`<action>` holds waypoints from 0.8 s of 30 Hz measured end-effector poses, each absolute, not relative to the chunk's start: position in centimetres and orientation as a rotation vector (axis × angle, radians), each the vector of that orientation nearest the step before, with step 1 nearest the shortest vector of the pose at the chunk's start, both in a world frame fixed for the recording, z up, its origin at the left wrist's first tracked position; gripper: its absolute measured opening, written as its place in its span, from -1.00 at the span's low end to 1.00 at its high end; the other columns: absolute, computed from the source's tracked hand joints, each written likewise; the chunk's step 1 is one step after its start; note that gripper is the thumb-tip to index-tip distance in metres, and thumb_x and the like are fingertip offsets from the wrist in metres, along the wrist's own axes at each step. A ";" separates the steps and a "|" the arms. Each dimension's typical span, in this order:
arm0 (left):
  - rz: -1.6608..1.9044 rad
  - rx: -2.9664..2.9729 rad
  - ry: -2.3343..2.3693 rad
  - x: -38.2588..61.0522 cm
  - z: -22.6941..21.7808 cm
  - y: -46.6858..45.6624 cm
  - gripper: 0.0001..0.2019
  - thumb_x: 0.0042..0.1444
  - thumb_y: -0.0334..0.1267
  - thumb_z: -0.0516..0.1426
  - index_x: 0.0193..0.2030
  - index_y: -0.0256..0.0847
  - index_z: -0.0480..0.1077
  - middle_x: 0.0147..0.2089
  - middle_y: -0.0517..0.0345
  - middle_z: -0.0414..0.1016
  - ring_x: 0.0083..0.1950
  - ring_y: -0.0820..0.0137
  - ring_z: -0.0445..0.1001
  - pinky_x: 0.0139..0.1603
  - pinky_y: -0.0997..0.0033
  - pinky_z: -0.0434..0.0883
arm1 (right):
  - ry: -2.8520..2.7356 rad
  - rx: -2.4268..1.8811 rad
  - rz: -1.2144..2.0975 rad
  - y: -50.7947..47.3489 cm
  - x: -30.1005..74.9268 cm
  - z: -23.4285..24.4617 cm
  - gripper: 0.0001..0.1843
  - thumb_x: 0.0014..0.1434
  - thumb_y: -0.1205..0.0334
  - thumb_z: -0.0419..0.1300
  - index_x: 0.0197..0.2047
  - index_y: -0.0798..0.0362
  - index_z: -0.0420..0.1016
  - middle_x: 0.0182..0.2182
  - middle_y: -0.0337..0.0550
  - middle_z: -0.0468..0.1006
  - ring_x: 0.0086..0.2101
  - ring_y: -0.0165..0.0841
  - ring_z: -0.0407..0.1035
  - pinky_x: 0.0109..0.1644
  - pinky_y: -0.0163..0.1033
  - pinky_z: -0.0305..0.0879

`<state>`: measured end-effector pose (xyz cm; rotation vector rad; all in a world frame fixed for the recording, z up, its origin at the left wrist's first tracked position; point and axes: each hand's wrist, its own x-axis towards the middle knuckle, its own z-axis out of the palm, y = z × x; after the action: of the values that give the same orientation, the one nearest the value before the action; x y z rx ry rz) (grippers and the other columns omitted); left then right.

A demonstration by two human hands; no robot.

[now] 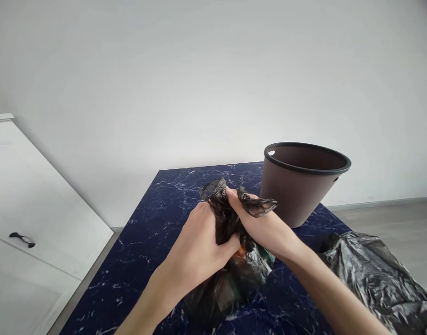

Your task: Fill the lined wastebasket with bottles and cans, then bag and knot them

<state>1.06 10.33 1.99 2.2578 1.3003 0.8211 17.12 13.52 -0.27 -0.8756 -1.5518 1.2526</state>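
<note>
A filled black garbage bag [230,291] sits on the dark blue marbled table, its thin plastic letting orange, green and pale contents show through. My left hand [202,242] is closed around the gathered neck of the bag from the left. From the right, my right hand [251,218] grips the same bunched neck, thumb pointing up. Two twisted ends of plastic stick out above the hands, one to each side. The hands hide most of the neck, and the fingers on its far side cannot be seen.
A brown trash can [293,195] with a black rim stands on the table [136,246] behind my right hand. Another black plastic bag [377,279] lies crumpled at the right edge. A white cabinet [35,195] with a black handle is at left, and a pale wall [206,83] behind.
</note>
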 end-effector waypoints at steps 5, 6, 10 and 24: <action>0.885 2.186 1.349 0.7 1.6 10.8 -0.65 0.28 -0.33 0.19 0.19 -0.02 0.47 0.02 0.01 0.66 -0.01 0.03 0.66 -0.03 0.11 0.59 | -1.732 -0.885 1.166 13.8 17.4 -0.2 -0.78 0.44 0.13 0.15 -0.24 -0.09 0.57 -0.29 -0.21 0.61 -0.21 -0.18 0.45 -0.14 -0.12 0.41; 0.902 2.173 1.352 0.6 1.6 10.8 -0.64 0.28 -0.33 0.19 0.20 -0.03 0.47 0.04 0.01 0.66 -0.01 0.03 0.66 -0.03 0.12 0.59 | -1.744 -0.884 1.160 13.8 17.5 -0.2 -0.77 0.45 0.10 0.15 -0.23 -0.09 0.57 -0.28 -0.20 0.61 -0.20 -0.18 0.45 -0.11 -0.11 0.40; 0.942 2.150 1.297 0.3 1.5 11.2 -0.64 0.31 -0.34 0.16 0.20 0.01 0.51 0.15 0.03 0.64 0.14 0.02 0.62 0.05 0.15 0.58 | -1.682 -0.897 1.206 14.2 18.0 -0.5 -0.64 0.41 -0.17 0.22 -0.23 -0.09 0.61 -0.24 -0.15 0.64 -0.13 -0.13 0.47 0.06 -0.01 0.42; 0.859 1.740 1.220 -1.0 0.1 13.2 -0.84 0.34 -0.17 0.14 -0.11 -0.09 0.55 0.09 -0.01 0.57 0.13 0.13 0.55 0.13 0.19 0.46 | -1.681 -0.797 1.386 16.0 19.9 -1.2 -0.63 0.38 -0.14 0.30 -0.32 -0.05 0.53 -0.40 -0.27 0.50 -0.27 -0.30 0.37 -0.10 -0.19 0.36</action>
<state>-1.00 13.19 0.11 1.7397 1.2203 0.8592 19.91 16.00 -1.17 -0.7973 -1.6809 1.3861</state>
